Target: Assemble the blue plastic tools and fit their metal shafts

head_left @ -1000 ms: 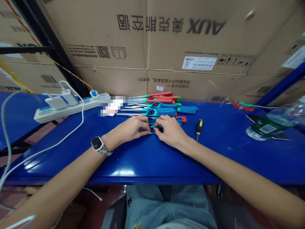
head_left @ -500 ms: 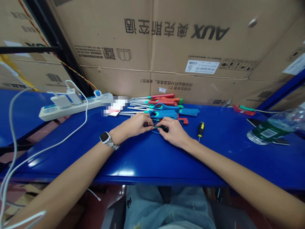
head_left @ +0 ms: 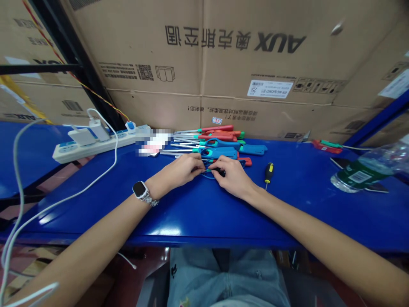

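Observation:
Above the blue table my left hand (head_left: 187,167), with a watch on its wrist, is closed in a pinch. What sits between its fingertips is too small to make out. Facing it, my right hand (head_left: 230,174) pinches a small green part (head_left: 208,170), and the two sets of fingertips nearly meet there. Something dark lies under the right palm, mostly hidden. A thin blue curved piece (head_left: 208,177) shows just below the fingers. Right behind the hands lies a pile of long-nosed lighters, with a blue lighter (head_left: 220,153) closest and a red lighter (head_left: 217,128) farthest back.
A black and yellow screwdriver (head_left: 269,172) lies right of the hands. A bottle (head_left: 364,172) rests on its side over a dark flat object at far right, near a red and green item (head_left: 327,146). Left stands a power strip (head_left: 105,147) with white cables. Cardboard boxes (head_left: 223,55) wall the back.
My left fingertips have drawn slightly left, away from the small green part. My right hand keeps its pinch almost in place. The lighters have not moved.

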`<act>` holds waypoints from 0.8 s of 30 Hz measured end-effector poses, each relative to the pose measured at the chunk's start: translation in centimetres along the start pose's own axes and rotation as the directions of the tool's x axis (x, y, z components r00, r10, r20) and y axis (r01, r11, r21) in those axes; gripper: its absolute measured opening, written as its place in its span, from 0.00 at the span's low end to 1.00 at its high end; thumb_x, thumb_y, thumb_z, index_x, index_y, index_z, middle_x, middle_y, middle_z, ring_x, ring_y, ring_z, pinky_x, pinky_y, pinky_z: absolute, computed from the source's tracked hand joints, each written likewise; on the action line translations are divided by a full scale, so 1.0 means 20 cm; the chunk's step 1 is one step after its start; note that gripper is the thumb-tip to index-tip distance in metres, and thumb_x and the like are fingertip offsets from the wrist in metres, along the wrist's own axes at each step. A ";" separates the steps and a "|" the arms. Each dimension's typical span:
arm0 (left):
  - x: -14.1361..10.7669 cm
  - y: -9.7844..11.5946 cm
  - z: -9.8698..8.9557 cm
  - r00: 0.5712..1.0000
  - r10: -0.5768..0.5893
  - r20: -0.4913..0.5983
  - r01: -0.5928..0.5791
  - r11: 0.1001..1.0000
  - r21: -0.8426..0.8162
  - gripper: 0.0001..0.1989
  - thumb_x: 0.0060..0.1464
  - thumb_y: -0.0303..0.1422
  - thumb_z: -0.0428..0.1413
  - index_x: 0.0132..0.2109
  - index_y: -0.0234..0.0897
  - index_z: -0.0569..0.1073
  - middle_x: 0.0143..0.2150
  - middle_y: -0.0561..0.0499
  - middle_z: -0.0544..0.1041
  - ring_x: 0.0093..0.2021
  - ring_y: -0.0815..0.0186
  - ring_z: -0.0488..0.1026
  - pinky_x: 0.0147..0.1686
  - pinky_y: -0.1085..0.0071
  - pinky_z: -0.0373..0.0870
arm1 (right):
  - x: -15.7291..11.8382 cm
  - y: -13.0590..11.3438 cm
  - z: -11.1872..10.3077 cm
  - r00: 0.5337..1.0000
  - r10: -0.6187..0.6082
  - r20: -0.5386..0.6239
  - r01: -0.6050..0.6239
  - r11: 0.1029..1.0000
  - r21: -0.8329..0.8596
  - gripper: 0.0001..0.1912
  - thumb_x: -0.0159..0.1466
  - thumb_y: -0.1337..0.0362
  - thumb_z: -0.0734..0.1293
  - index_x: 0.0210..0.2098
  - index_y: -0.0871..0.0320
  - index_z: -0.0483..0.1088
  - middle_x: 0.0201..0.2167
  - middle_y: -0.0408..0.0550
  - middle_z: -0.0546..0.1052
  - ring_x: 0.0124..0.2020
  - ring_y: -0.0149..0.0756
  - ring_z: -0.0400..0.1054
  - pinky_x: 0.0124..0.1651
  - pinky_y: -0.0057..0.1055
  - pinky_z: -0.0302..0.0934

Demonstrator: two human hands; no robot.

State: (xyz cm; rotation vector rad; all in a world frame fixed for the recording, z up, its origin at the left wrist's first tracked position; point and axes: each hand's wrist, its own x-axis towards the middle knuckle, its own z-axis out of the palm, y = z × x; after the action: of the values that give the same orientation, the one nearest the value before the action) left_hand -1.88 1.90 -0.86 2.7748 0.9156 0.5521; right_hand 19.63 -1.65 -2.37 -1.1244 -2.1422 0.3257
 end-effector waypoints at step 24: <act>0.00 0.05 0.02 0.999 -0.034 0.000 0.034 0.991 0.126 0.09 0.67 0.26 0.53 0.41 0.34 0.78 0.44 0.43 0.76 0.43 0.59 0.76 0.43 0.64 0.73 | -0.01 0.00 0.00 0.999 -0.032 0.005 0.033 0.997 -0.065 0.10 0.66 0.74 0.67 0.42 0.59 0.80 0.41 0.52 0.77 0.41 0.39 0.75 0.49 0.38 0.70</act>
State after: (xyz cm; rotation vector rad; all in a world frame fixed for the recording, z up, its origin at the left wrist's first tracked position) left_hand -1.25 1.12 -0.92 2.8644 1.0296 0.5027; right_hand 19.75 -1.80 -2.56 -1.1249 -2.1862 0.2447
